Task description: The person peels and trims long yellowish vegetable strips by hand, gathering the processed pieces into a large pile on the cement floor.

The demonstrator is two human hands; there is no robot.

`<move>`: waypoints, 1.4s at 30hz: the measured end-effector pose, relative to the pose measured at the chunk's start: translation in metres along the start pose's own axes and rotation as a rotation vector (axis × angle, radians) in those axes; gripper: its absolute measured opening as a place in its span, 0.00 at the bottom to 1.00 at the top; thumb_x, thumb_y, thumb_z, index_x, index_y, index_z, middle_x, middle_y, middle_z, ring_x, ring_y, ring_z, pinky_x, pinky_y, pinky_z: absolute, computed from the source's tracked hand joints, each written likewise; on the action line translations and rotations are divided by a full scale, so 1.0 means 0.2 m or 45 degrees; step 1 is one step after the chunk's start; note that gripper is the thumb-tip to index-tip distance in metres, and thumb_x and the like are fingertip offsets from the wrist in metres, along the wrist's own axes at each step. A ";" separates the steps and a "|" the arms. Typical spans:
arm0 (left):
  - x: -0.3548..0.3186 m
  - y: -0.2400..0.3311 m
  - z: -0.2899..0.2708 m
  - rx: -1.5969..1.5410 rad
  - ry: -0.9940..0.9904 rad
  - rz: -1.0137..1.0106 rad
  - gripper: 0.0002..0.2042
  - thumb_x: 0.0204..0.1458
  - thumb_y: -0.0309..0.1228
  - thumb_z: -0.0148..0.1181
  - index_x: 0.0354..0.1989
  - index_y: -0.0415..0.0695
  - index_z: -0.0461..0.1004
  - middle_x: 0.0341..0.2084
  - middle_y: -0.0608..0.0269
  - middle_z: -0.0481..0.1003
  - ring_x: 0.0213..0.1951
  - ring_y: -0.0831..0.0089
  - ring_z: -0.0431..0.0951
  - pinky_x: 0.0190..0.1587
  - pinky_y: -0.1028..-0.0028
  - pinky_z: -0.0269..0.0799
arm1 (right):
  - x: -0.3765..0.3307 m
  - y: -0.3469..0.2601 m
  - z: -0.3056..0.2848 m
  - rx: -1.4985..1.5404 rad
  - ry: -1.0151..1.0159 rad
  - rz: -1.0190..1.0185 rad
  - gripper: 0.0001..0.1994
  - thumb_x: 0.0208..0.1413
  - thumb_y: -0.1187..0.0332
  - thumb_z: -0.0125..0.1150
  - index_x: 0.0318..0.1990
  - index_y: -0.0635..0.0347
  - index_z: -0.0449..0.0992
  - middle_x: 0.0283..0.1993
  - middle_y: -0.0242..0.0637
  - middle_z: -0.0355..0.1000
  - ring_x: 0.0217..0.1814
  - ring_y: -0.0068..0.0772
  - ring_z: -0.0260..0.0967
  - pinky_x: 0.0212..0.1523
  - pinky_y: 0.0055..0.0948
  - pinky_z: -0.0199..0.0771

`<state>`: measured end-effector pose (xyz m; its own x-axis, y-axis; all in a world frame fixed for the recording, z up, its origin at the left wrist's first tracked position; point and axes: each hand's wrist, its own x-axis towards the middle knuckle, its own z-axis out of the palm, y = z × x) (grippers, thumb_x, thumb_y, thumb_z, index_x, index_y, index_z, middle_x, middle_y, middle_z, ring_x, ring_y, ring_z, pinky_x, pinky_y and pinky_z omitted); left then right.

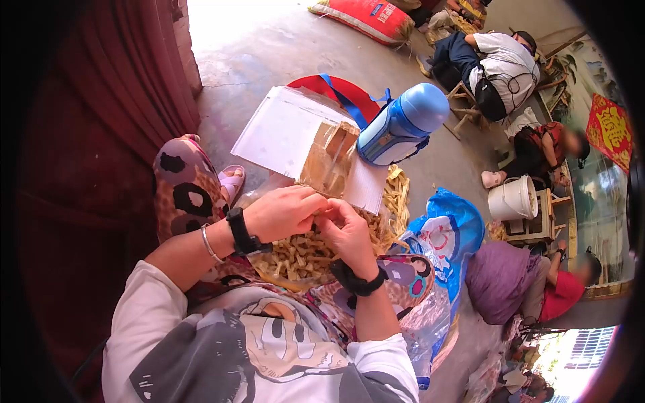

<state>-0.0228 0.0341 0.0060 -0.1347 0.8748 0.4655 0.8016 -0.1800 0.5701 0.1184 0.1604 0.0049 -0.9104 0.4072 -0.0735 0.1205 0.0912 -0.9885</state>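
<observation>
My left hand and my right hand meet over my lap, fingertips pinched together on a small tan piece that the fingers mostly hide. Under them lies a clear plastic bag heaped with several small tan wooden pieces. Both wrists wear black bands, and the left also has a thin silver bangle. Just beyond the hands, a white paper stack with a clear packet of tan strips rests on the heap.
A blue flask with a strap lies on the papers, a red round object behind it. A blue printed plastic bag sits to my right. Other people sit on low stools at the right, near a white bucket. A dark red curtain hangs left.
</observation>
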 end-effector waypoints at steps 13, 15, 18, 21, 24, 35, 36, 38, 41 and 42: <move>0.02 0.05 -0.01 -0.119 -0.139 0.071 0.14 0.38 0.22 0.59 0.36 0.43 0.67 0.27 0.59 0.69 0.33 0.60 0.72 0.35 0.68 0.69 | -0.02 0.04 0.06 0.017 0.115 0.003 0.06 0.49 0.78 0.55 0.36 0.62 0.69 0.27 0.25 0.68 0.29 0.12 0.62 0.30 0.16 0.65; 0.02 0.05 -0.02 -0.285 -0.164 -0.046 0.14 0.37 0.21 0.59 0.35 0.42 0.67 0.25 0.60 0.69 0.30 0.63 0.72 0.32 0.70 0.68 | -0.03 0.03 0.06 0.011 0.133 -0.045 0.06 0.48 0.79 0.53 0.35 0.61 0.69 0.26 0.25 0.68 0.28 0.12 0.61 0.28 0.16 0.64; 0.03 0.05 -0.05 -0.548 -0.236 -0.282 0.12 0.39 0.21 0.58 0.34 0.42 0.67 0.23 0.63 0.68 0.25 0.71 0.70 0.28 0.74 0.67 | -0.04 0.02 0.05 0.194 0.145 -0.041 0.06 0.47 0.80 0.51 0.32 0.60 0.67 0.25 0.25 0.66 0.25 0.12 0.59 0.25 0.15 0.61; 0.03 0.07 -0.06 -0.807 -0.295 -0.533 0.11 0.42 0.23 0.59 0.34 0.41 0.66 0.24 0.69 0.68 0.26 0.83 0.66 0.28 0.80 0.65 | -0.06 -0.03 0.05 0.540 0.154 0.111 0.06 0.47 0.80 0.52 0.31 0.58 0.64 0.24 0.25 0.63 0.23 0.11 0.57 0.22 0.14 0.57; 0.03 0.05 -0.04 -1.004 -0.296 -0.576 0.10 0.43 0.23 0.58 0.35 0.41 0.66 0.26 0.70 0.69 0.26 0.84 0.66 0.29 0.81 0.65 | -0.07 -0.08 0.05 0.755 0.130 0.215 0.07 0.47 0.81 0.52 0.31 0.58 0.63 0.24 0.24 0.61 0.22 0.11 0.56 0.21 0.14 0.56; 0.04 0.02 -0.11 -1.435 -0.362 -0.649 0.08 0.50 0.22 0.53 0.39 0.40 0.66 0.27 0.64 0.73 0.27 0.81 0.70 0.30 0.82 0.66 | -0.02 -0.10 -0.09 -0.151 0.016 -0.363 0.11 0.52 0.74 0.58 0.44 0.60 0.72 0.31 0.24 0.67 0.32 0.13 0.62 0.35 0.15 0.64; 0.05 0.02 -0.13 -1.606 -0.392 -0.692 0.08 0.51 0.22 0.52 0.40 0.40 0.65 0.28 0.61 0.74 0.27 0.79 0.72 0.30 0.81 0.67 | -0.02 -0.09 -0.11 -0.153 -0.033 -0.354 0.10 0.53 0.72 0.58 0.44 0.61 0.72 0.32 0.24 0.68 0.32 0.13 0.62 0.36 0.15 0.64; 0.05 0.03 -0.16 -1.737 -0.419 -0.745 0.07 0.52 0.23 0.52 0.39 0.41 0.64 0.29 0.58 0.75 0.30 0.77 0.75 0.32 0.79 0.70 | -0.03 -0.07 -0.14 0.093 -0.165 -0.096 0.10 0.55 0.70 0.59 0.44 0.62 0.73 0.32 0.24 0.69 0.33 0.13 0.62 0.36 0.15 0.65; 0.04 0.04 -0.15 -1.900 -0.445 -0.873 0.07 0.55 0.27 0.52 0.39 0.41 0.64 0.31 0.57 0.76 0.32 0.75 0.77 0.34 0.76 0.73 | -0.05 -0.08 -0.15 0.265 -0.245 0.161 0.09 0.58 0.67 0.58 0.41 0.64 0.74 0.32 0.23 0.69 0.33 0.13 0.62 0.34 0.15 0.64; 0.04 0.04 -0.15 -1.947 -0.453 -0.925 0.07 0.56 0.29 0.53 0.39 0.41 0.63 0.31 0.56 0.76 0.32 0.74 0.77 0.34 0.76 0.73 | -0.05 -0.08 -0.15 0.228 -0.245 0.164 0.09 0.58 0.67 0.58 0.40 0.64 0.74 0.31 0.23 0.69 0.32 0.13 0.62 0.34 0.15 0.64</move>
<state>-0.0343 0.0263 0.0346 0.1046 0.9747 -0.1975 -0.6224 0.2190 0.7515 0.1376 0.1820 0.0261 -0.9526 0.2233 -0.2067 0.1838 -0.1192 -0.9757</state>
